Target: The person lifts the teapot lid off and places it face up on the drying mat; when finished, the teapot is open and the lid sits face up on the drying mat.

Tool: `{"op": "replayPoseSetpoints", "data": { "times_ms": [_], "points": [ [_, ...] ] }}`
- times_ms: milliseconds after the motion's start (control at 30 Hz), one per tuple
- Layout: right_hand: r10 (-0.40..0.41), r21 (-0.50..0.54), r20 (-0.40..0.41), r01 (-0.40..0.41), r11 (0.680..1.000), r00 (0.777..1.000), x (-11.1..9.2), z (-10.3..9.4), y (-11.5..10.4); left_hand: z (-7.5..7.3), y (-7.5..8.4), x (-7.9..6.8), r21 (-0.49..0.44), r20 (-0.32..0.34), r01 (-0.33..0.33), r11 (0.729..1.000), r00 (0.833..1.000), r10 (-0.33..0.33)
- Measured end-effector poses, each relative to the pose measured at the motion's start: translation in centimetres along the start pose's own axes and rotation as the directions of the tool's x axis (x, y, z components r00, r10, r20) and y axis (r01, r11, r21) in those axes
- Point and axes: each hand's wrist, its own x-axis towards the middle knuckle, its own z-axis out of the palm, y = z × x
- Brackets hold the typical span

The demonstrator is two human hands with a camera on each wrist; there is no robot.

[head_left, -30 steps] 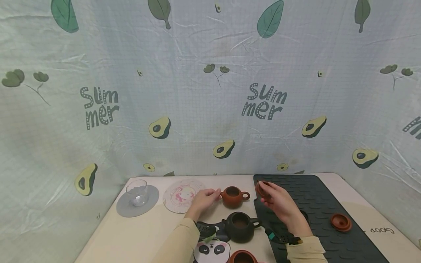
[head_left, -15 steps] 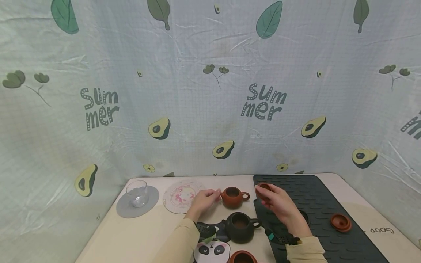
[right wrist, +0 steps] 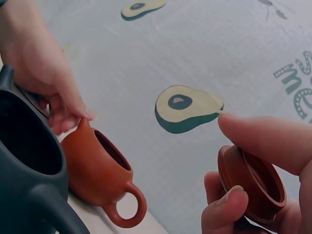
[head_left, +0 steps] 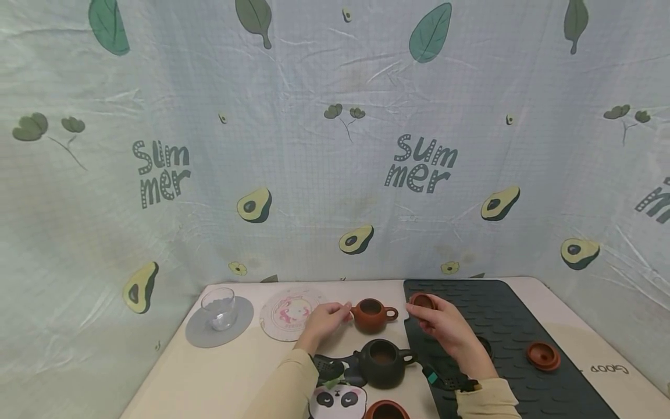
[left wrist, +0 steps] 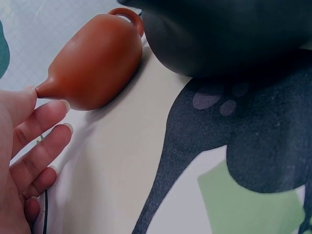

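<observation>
My left hand (head_left: 323, 321) pinches the spout tip of a small reddish-brown clay teapot (head_left: 369, 323) between thumb and index finger. The pot stands lidless, its handle pointing right. In the left wrist view the other fingers are spread loosely below the spout. To the right, over the edge of the dark mat, my right hand (head_left: 445, 326) holds a matching round teapot lid (right wrist: 253, 180). Its hollow rimmed side shows in the right wrist view, while its outer face is partly behind the fingers. A bigger black teapot (head_left: 382, 372), also lidless, stands nearer me.
Another reddish pot (head_left: 386, 412) is cut off at the bottom edge, beside a panda mat (head_left: 337, 400). A reddish lid (head_left: 543, 356) and a partly hidden dark round piece lie on the ribbed mat (head_left: 523, 326). A glass cup (head_left: 220, 308) and pink-patterned round mat (head_left: 285, 314) are left.
The lid has turned in my right hand, so its hollow side now faces more upward, and the fingers have shifted around it. The left hand and teapot have stayed in place.
</observation>
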Motion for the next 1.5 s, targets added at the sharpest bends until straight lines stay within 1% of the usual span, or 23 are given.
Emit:
{"op": "replayPoseSetpoints", "data": {
  "times_ms": [300,567,867,1000,1200,1300,1500],
  "points": [
    [-0.017,-0.003,0.018,0.017,1.0,1.0,-0.4,0.0,-0.1,0.0,0.0,-0.2,-0.028,0.009,0.007,1.0,1.0,-0.006],
    [-0.026,-0.007,0.033,0.026,1.0,0.999,-0.4,-0.2,-0.1,-0.1,0.0,-0.2,-0.005,0.016,-0.03,1.0,0.999,0.03],
    [-0.044,-0.086,0.012,0.045,0.995,0.999,-0.6,-0.2,0.1,0.0,0.0,-0.2,-0.006,0.017,-0.04,0.999,0.999,0.04],
    [-0.045,-0.101,0.002,0.045,0.994,0.999,-0.5,-0.2,0.1,0.0,0.0,-0.2,-0.003,0.016,-0.041,0.999,0.999,0.041],
    [-0.037,-0.128,0.003,0.038,0.991,0.999,-0.6,-0.2,0.5,0.1,-0.2,-0.4,-0.021,0.015,-0.02,1.0,1.0,0.021],
    [-0.037,-0.157,0.008,0.038,0.987,0.999,-0.8,-0.2,0.5,0.0,-0.2,-0.5,-0.023,0.012,-0.018,1.0,1.0,0.018],
    [-0.051,-0.239,-0.008,0.047,0.97,0.999,-1.1,-0.2,0.5,-0.1,0.0,-0.5,-0.021,0.008,-0.019,1.0,1.0,0.019]
  ]
}}
